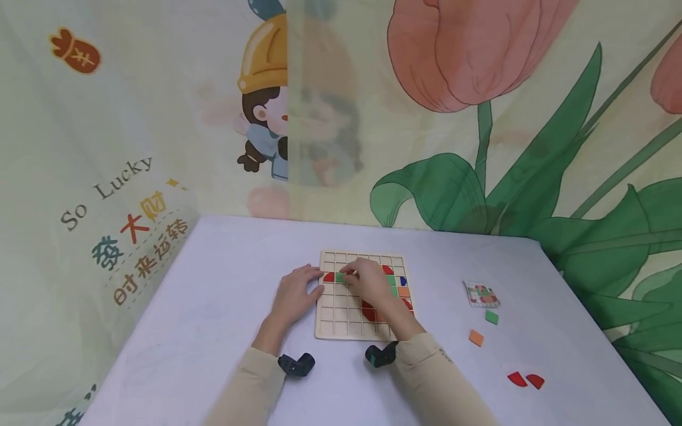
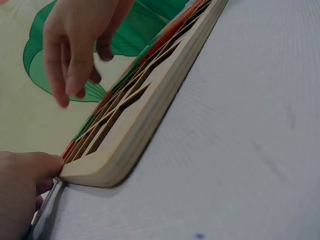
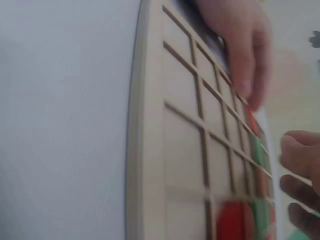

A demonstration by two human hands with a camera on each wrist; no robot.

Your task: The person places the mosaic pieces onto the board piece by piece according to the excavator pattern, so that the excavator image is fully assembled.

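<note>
A wooden grid board lies flat on the white table, with red, green, orange and blue pieces set in some of its squares. Along the board's left edge rests my left hand; its fingertips touch the rim, near a red quarter-round piece. My right hand hovers above the upper middle of the board, its fingertips close over a green square tile. In the left wrist view the fingers of the right hand point down loosely with nothing between them. That hand and forearm hide part of the grid.
Right of the board lies a small pattern card with a coloured design. Near it are a loose green tile, an orange tile and two red quarter-round pieces. A printed curtain hangs behind the table.
</note>
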